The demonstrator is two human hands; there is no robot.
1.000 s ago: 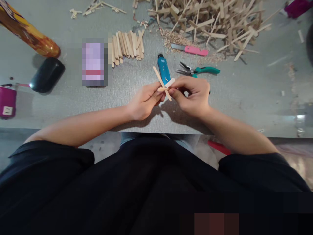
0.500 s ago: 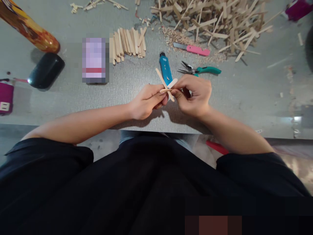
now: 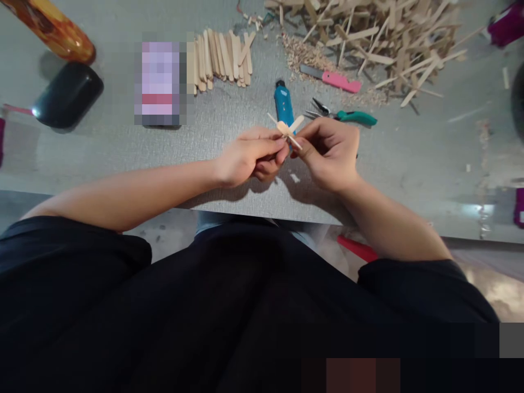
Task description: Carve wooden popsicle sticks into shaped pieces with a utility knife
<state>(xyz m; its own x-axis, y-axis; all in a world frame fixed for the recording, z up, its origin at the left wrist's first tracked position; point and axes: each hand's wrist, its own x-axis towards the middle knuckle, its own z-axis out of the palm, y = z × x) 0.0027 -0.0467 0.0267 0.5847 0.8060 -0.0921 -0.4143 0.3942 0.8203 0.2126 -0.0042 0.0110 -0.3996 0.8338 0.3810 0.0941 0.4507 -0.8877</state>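
Note:
Over the front of the table, my left hand pinches a small crossed piece of wooden craft sticks between thumb and fingers. My right hand is closed on the same piece from the other side, thumb and forefinger at a stick's end. The sticks fan out in several directions, and the joint between them is partly hidden by my fingers. Just behind the piece lies a blue bottle with a black cap. Green-handled pliers rest beyond my right hand.
A pink-handled cutter lies by wood shavings. Behind is a large heap of sticks. Left of these are a row of sticks, a blurred phone-like object, a black rounded object and an orange bottle.
The crossed sticks have been turned in my fingers, so one flat end now faces up and the long stick tilts away. My view has shifted slightly; both hands keep hold.

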